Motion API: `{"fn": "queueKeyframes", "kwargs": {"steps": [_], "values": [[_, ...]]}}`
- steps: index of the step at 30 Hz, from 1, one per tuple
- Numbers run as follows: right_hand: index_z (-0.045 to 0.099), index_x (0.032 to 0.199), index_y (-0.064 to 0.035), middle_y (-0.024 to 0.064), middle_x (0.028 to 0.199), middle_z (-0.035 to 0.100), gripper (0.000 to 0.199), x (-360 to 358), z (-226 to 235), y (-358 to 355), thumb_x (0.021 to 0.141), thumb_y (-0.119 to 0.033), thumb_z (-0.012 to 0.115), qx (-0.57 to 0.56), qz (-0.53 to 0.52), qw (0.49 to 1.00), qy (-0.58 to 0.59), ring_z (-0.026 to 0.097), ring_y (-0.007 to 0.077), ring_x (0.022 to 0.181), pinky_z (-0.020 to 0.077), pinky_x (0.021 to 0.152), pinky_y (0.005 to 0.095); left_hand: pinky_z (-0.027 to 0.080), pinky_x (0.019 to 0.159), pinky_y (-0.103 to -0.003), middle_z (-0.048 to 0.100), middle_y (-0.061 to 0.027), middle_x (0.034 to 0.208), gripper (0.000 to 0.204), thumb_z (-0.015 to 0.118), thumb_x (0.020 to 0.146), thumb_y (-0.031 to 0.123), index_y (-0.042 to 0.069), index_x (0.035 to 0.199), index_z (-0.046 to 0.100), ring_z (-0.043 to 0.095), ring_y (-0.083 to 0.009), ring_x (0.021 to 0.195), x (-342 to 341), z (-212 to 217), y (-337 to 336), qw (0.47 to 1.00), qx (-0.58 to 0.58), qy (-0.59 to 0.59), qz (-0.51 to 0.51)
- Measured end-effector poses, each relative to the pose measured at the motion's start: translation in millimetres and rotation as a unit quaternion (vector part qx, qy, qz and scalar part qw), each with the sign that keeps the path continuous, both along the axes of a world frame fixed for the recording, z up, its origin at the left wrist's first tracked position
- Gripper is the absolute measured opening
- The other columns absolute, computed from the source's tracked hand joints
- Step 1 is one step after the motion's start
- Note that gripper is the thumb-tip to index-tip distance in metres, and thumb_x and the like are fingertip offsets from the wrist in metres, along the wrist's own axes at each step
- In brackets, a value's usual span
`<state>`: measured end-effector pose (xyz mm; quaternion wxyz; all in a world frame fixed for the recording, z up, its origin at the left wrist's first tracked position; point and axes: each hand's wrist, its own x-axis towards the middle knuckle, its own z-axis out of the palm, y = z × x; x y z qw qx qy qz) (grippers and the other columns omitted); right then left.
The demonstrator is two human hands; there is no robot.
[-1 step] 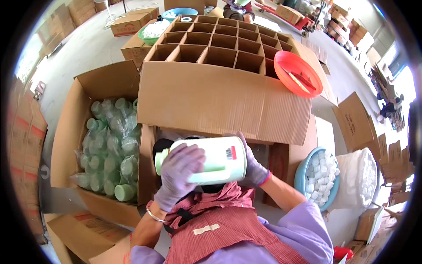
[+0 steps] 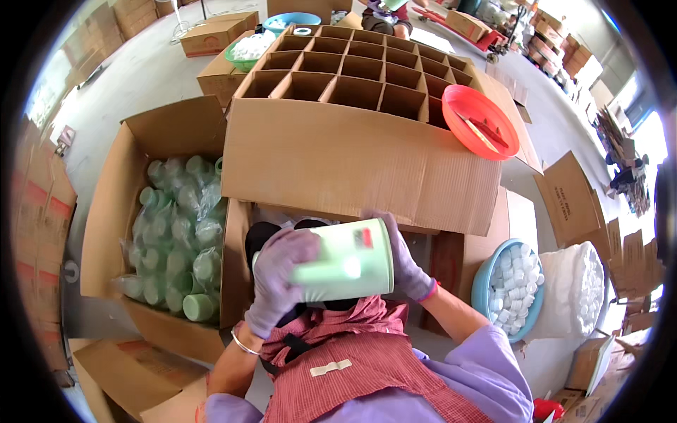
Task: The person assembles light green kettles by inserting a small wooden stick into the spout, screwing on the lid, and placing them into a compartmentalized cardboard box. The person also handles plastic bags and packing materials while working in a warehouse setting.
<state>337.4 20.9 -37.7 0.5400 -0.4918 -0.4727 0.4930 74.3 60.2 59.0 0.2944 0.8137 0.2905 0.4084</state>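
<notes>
A pale green plastic jug (image 2: 345, 264) lies sideways above my lap, with a red patch near its base end. My gloved left hand (image 2: 283, 268) is closed over the neck end and hides the neck. At the base end, my gloved right hand (image 2: 398, 257) supports the jug from the far side, and part of its fingers is behind it. To the left, an open carton (image 2: 106, 233) holds several similar green bottles (image 2: 173, 240), some of them in clear plastic bags.
In front stands a large carton (image 2: 338, 155) with cardboard dividers (image 2: 356, 92). A red bowl (image 2: 462, 116) with thin tools rests on its right corner. At right are a blue basin (image 2: 482, 296) of white caps (image 2: 516, 285) and a white plastic sack (image 2: 575, 285).
The jug has turned about its long axis, so its handle no longer shows and the red patch sits higher. My left hand has shifted toward the neck. My right hand stays at the base.
</notes>
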Motion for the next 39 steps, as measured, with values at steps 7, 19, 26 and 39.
{"fn": "queueKeyframes", "kwargs": {"steps": [7, 19, 26, 39], "values": [[0.053, 0.121, -0.0015, 0.0060, 0.102, 0.061, 0.046, 9, -12, 15, 0.103, -0.042, 0.042, -0.138, 0.050, 0.909, 0.390, 0.059, 0.0149, 0.097, 0.0477, 0.093, 0.0310, 0.048, 0.101, -0.043, 0.070, -0.0068, 0.108, 0.025, 0.071, 0.076, 0.010, 0.008, 0.101, 0.069, 0.066, -0.0263, 0.107, 23, 8, -5, 0.973, 0.215, 0.079, -0.008], [0.043, 0.141, -0.0012, 0.0200, 0.141, 0.041, 0.051, -18, 79, 4, 0.097, -0.027, 0.049, 0.120, 0.000, 0.985, -0.124, 0.036, 0.0324, 0.138, 0.0275, 0.115, 0.0376, 0.046, 0.102, -0.045, 0.071, -0.0124, 0.103, 0.019, 0.062, 0.093, 0.016, -0.001, 0.097, 0.068, 0.066, -0.0332, 0.105, 11, 0, 11, 0.994, 0.063, -0.045, 0.073], [0.067, 0.097, -0.0070, 0.0162, 0.092, 0.067, 0.021, 199, 194, 108, 0.083, -0.023, 0.068, 0.130, -0.277, 0.679, -0.667, 0.067, 0.0349, 0.087, 0.0541, 0.076, 0.0446, 0.050, 0.089, -0.035, 0.068, -0.0139, 0.110, 0.040, 0.053, 0.101, 0.031, -0.006, 0.114, 0.064, 0.063, -0.0214, 0.100, -50, -58, 20, 0.968, -0.110, -0.090, 0.209], [0.059, 0.101, -0.0028, 0.0128, 0.096, 0.066, 0.020, 196, 239, 111, 0.083, -0.007, 0.067, 0.085, -0.117, 0.965, -0.218, 0.061, 0.0122, 0.081, 0.0524, 0.066, 0.0266, 0.050, 0.094, -0.035, 0.064, -0.0099, 0.117, 0.041, 0.057, 0.098, 0.028, 0.001, 0.129, 0.052, 0.061, -0.0204, 0.108, -21, -62, 18, 0.918, -0.325, -0.228, 0.007]]}}
